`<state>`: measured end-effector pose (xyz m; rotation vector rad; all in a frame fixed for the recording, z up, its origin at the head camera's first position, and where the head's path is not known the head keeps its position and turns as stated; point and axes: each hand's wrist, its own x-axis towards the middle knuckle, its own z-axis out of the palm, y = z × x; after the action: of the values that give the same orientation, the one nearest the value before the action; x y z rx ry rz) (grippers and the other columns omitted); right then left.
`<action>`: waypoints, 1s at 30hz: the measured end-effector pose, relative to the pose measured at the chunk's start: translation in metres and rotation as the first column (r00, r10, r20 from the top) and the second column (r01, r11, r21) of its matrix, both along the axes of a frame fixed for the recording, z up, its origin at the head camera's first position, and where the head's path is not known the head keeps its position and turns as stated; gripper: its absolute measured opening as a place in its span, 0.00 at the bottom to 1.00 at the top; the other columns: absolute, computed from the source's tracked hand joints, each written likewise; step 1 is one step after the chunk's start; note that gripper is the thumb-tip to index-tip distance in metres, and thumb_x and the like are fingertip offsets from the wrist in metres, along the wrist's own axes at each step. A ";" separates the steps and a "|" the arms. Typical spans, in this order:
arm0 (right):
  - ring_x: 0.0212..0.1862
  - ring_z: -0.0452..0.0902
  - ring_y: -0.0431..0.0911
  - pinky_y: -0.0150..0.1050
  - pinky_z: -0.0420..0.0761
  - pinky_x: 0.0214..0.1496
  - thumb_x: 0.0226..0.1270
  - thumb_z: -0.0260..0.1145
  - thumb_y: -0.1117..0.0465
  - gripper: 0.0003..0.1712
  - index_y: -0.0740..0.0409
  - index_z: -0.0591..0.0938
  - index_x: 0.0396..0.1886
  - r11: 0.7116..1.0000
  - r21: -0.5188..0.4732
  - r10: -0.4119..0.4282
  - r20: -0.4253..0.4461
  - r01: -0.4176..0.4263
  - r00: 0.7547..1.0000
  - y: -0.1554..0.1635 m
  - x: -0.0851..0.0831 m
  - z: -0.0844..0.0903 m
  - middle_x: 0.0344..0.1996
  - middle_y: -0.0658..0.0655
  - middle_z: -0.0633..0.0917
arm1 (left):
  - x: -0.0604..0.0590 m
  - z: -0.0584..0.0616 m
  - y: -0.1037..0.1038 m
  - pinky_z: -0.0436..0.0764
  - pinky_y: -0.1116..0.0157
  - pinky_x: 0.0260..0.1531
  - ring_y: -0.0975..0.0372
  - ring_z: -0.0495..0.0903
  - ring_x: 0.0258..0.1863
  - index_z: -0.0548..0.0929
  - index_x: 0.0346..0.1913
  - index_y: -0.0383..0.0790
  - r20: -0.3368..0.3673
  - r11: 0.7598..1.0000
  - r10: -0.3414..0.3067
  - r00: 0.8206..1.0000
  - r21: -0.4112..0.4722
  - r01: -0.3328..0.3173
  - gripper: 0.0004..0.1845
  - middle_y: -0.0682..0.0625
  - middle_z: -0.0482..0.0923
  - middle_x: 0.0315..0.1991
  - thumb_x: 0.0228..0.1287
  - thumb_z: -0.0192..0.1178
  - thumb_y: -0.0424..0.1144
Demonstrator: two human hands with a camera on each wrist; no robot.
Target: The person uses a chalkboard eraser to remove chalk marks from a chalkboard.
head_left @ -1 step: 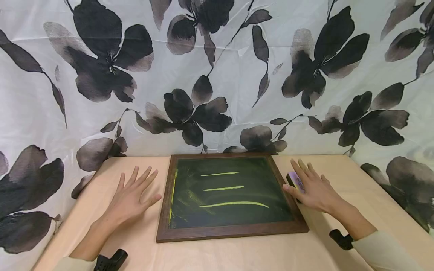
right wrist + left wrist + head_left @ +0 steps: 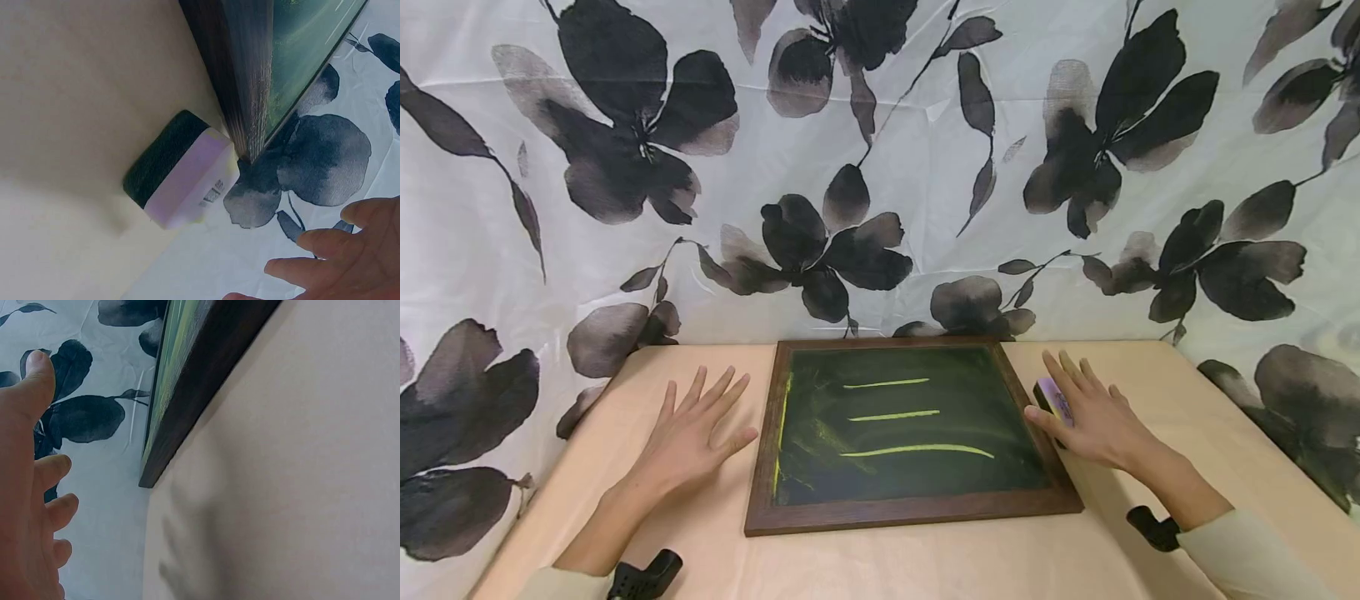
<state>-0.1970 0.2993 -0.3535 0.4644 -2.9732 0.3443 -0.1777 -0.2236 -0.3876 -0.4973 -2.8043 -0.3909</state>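
A rectangular chalkboard with a dark, grained wooden frame is laid flat at the middle of the tabletop, which is covered in a smooth, matte peach cloth. Its green slate surface is smeared with chalk dust and is marked by three yellow horizontal lines and one vertical stroke near its left edge.

The left hand is held flat over the tabletop just left of the frame, fingers straight and spread, with nothing grasped. The right hand is placed just right of the frame, fingers extended and relaxed, above a block-shaped eraser; from the wrist view the hand is seen to be apart from it, so nothing is gripped. The eraser is made of a pale lilac foam body with a dark green felt layer, and is set on the tabletop against the frame's right side near its far corner.

A white, lightly creased curtain printed with large black and grey flowers is hung behind the tabletop.
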 end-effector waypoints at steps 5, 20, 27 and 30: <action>0.69 0.43 0.73 0.79 0.46 0.55 0.67 0.54 0.35 0.52 0.57 0.44 0.77 1.000 0.002 -0.007 0.011 0.007 1.000 0.000 0.000 -0.004 0.72 0.72 0.51 | 0.000 -0.004 0.001 0.32 0.38 0.64 0.40 0.45 0.72 0.62 0.73 0.45 -0.010 1.000 -0.005 1.000 0.008 0.005 0.40 0.41 0.56 0.72 0.63 0.53 0.63; 0.68 0.43 0.76 0.80 0.48 0.52 0.66 0.55 0.36 0.51 0.57 0.47 0.77 0.998 -0.026 -0.057 0.018 0.058 0.998 0.012 0.001 -0.018 0.71 0.74 0.50 | -0.003 -0.014 0.001 0.37 0.37 0.64 0.40 0.45 0.72 0.62 0.73 0.44 0.018 1.000 -0.002 1.000 0.024 0.001 0.40 0.44 0.55 0.73 0.64 0.54 0.62; 0.67 0.44 0.77 0.80 0.52 0.52 0.67 0.54 0.36 0.51 0.63 0.48 0.76 0.992 -0.093 -0.083 0.048 0.087 0.995 0.013 -0.007 -0.016 0.71 0.76 0.50 | -0.001 -0.019 0.001 0.39 0.37 0.64 0.41 0.45 0.72 0.60 0.74 0.43 0.026 0.997 -0.017 1.000 0.078 0.015 0.41 0.44 0.54 0.73 0.64 0.54 0.61; 0.67 0.42 0.77 0.79 0.51 0.53 0.68 0.54 0.37 0.51 0.65 0.47 0.76 0.985 -0.133 -0.097 0.081 0.107 0.992 0.017 -0.008 -0.019 0.70 0.77 0.49 | -0.001 -0.024 0.004 0.40 0.36 0.64 0.41 0.45 0.72 0.60 0.74 0.43 0.033 0.994 -0.037 0.999 0.100 0.034 0.41 0.44 0.54 0.73 0.64 0.54 0.61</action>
<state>-0.2047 0.3159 -0.3725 0.2887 -3.0038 0.5619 -0.1786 -0.2200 -0.4116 -0.5236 -2.7961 -0.5488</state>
